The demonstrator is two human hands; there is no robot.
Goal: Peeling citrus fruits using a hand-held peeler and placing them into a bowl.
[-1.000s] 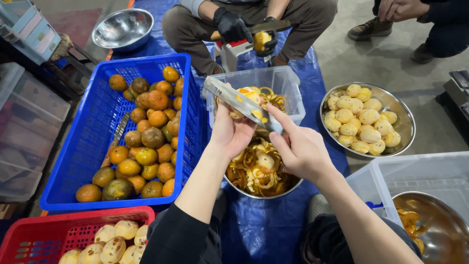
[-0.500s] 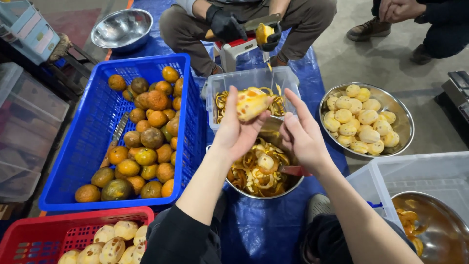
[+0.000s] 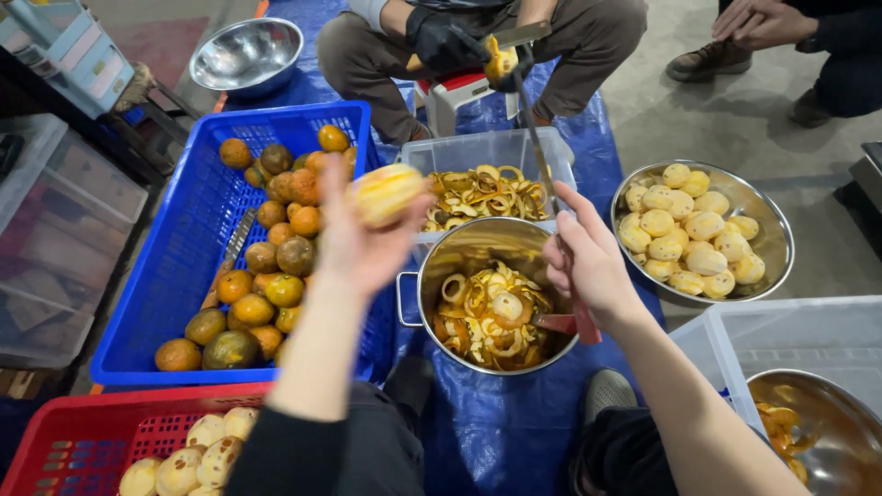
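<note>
Now left hand (image 3: 354,243) gripping peeled orange (image 3: 386,193), right hand (image 3: 588,262) clasping red-handled knife (image 3: 571,312), over peel-filled pot (image 3: 487,294)

— The pot (image 3: 478,248) by the knees?
— Polished metal, glossy, like the bowl (image 3: 772,220) of peeled fruit.
— And the crates?
— The blue crate (image 3: 165,276) is matt plastic lattice; the tarp (image 3: 496,432) underneath is shiny, crinkled sheeting.

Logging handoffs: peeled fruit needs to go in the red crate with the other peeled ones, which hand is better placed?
Left. The left hand holds the peeled fruit and is on the side of the red crate. The right hand is over the pot, gripping a red-handled tool.
</note>
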